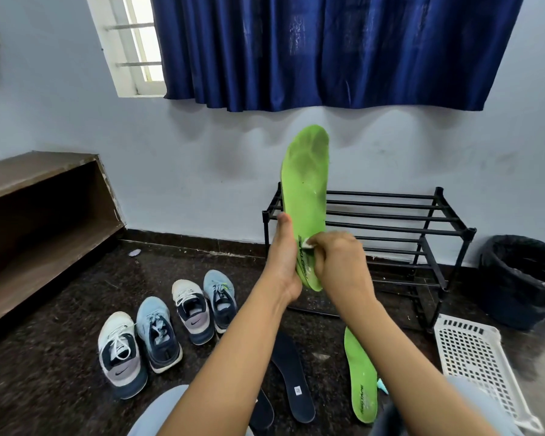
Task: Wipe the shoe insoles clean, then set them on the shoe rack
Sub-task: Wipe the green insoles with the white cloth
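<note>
Clearly the wiping is under way: at the centre of the frame the left hand [283, 262] grips the heel end of a green insole [306, 190] and holds it upright, toe toward the curtain [328, 48], while the right hand [337, 262] is closed on a small white wipe [310, 242] pressed against the insole's printed heel area. Grey grime shows on the toe half, so I judge most of the cleaning remains. The insole looks light, thin and flexible, likely to bend if pushed at the free end, so holding it low at the heel and backing it with the palm seems sensible. Lower in the frame a second green insole [359, 379] and two dark insoles [293, 379] lie on the floor [60, 357], beside four shoes [158, 332]. The black shoe rack [390, 215] stands behind the hands, holding nothing.
</note>
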`<state>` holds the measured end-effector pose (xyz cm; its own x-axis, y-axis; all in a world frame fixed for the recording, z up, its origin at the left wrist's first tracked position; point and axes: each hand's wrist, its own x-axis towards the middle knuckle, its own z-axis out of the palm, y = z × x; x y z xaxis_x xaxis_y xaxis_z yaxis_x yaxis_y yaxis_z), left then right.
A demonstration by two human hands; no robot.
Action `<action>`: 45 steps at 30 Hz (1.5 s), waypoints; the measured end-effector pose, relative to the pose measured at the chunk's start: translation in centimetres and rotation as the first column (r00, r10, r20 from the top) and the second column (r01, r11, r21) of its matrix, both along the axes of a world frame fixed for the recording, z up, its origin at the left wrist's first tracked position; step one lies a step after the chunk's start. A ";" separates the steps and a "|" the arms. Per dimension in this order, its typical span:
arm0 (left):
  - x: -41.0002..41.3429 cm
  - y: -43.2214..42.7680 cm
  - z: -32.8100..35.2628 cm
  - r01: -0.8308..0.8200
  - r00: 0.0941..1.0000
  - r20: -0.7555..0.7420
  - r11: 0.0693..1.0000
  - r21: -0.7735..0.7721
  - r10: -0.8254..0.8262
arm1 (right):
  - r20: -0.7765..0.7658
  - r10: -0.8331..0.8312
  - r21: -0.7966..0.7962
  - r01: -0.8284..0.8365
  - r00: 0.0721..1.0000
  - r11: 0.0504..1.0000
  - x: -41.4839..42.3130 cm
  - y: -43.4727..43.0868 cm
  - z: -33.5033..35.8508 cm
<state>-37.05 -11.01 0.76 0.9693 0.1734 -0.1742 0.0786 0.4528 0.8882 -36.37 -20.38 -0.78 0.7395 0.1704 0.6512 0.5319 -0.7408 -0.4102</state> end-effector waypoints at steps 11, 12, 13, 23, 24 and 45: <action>0.1 -0.2 0.4 0.023 0.999 0.033 0.994 -0.103 -0.020 | 0.124 -0.043 0.111 0.030 0.991 0.993 0.3 0.2 0.7; 0.0 -0.4 0.3 0.039 0.999 0.032 0.993 -0.109 -0.035 | 0.146 -0.051 0.133 0.031 0.988 0.991 0.4 0.2 1.0; -0.1 -0.7 0.1 0.052 0.998 0.027 0.993 -0.108 -0.050 | 0.161 -0.061 0.155 0.036 0.985 0.987 0.6 0.1 1.2; 0.2 0.7 0.2 0.012 1.000 -0.021 0.992 -0.125 -0.015 | 0.120 0.200 0.208 -0.222 0.972 0.953 -1.4 1.4 0.9; 0.2 1.0 0.3 0.006 1.000 -0.025 0.991 -0.131 -0.009 | 0.107 0.232 0.211 -0.250 0.967 0.945 -1.6 1.4 0.9; 0.5 1.6 0.6 0.117 0.991 0.083 0.970 -0.213 -0.101 | 0.075 0.284 0.167 -0.293 0.956 0.942 -1.2 0.6 1.1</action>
